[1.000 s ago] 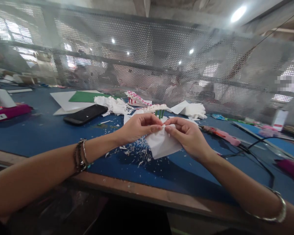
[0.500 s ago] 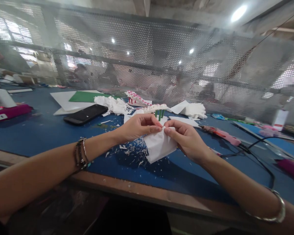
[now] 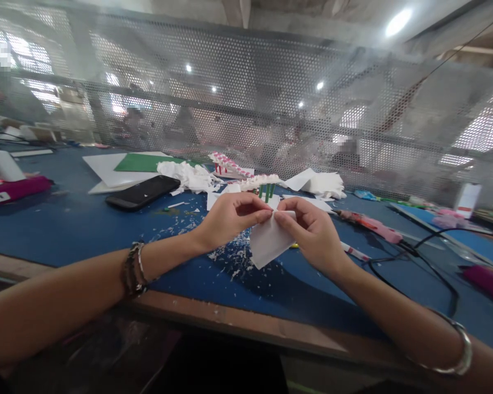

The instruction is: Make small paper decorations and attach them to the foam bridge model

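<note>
A folded piece of white paper (image 3: 267,243) hangs between both hands above the blue table (image 3: 66,224). My left hand (image 3: 230,216) pinches its top left corner with thumb and fingertips. My right hand (image 3: 310,232) pinches the top right edge, fingers curled round it. White paper scraps (image 3: 230,260) lie scattered on the table right under the hands. Just behind the hands stands a small white and pink paper piece on green sticks (image 3: 267,183).
A black phone (image 3: 142,192) lies at the left, near white and green sheets (image 3: 127,164) and crumpled white paper (image 3: 189,175). A pink tool (image 3: 370,223) and a black cable (image 3: 427,262) lie at the right. A perforated metal screen (image 3: 246,109) walls off the back.
The paper has been folded tighter and looks narrower. Both hands stay pinched on its top edge and have barely shifted.
</note>
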A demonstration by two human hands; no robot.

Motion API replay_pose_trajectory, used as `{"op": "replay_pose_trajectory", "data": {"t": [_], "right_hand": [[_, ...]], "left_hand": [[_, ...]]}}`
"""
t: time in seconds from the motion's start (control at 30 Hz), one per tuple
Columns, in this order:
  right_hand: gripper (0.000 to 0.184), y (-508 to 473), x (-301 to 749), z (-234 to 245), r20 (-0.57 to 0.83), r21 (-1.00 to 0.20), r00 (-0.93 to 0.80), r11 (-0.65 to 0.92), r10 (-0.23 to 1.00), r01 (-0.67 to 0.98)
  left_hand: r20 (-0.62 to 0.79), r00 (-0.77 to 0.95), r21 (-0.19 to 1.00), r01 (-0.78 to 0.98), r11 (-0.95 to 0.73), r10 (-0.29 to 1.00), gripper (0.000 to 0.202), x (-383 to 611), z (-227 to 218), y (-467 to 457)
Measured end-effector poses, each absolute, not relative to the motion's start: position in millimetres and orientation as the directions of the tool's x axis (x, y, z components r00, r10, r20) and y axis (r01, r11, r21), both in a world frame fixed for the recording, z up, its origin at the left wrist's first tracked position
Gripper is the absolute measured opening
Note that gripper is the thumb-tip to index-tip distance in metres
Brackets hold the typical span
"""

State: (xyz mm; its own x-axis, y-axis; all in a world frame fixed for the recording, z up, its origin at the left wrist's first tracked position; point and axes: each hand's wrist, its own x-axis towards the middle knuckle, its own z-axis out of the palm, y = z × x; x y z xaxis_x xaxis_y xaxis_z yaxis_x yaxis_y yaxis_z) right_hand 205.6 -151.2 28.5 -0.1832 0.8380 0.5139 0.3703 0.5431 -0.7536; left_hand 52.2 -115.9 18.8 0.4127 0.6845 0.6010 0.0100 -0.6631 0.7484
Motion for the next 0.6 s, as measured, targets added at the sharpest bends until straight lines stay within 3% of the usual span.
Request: {"op": "replay_pose_trajectory", "data": {"t": [0.3,0.6], "right_hand": [[0.010,-153.7,204.4,24.9,0.665,-0.583,-0.166,0.645,0.728,0.494],[0.007,-153.5,205.4,26.8,0.639,-0.623,-0.184,0.643,0.747,0.446]], "left_hand": [[0.687,0.458,0.606,0.067,-0.792,0.564,0.010,50.3,21.7,-122.2],[0.636,0.410,0.720,-0.010,-0.693,0.654,0.009,53.1,19.5,-116.2]]}}
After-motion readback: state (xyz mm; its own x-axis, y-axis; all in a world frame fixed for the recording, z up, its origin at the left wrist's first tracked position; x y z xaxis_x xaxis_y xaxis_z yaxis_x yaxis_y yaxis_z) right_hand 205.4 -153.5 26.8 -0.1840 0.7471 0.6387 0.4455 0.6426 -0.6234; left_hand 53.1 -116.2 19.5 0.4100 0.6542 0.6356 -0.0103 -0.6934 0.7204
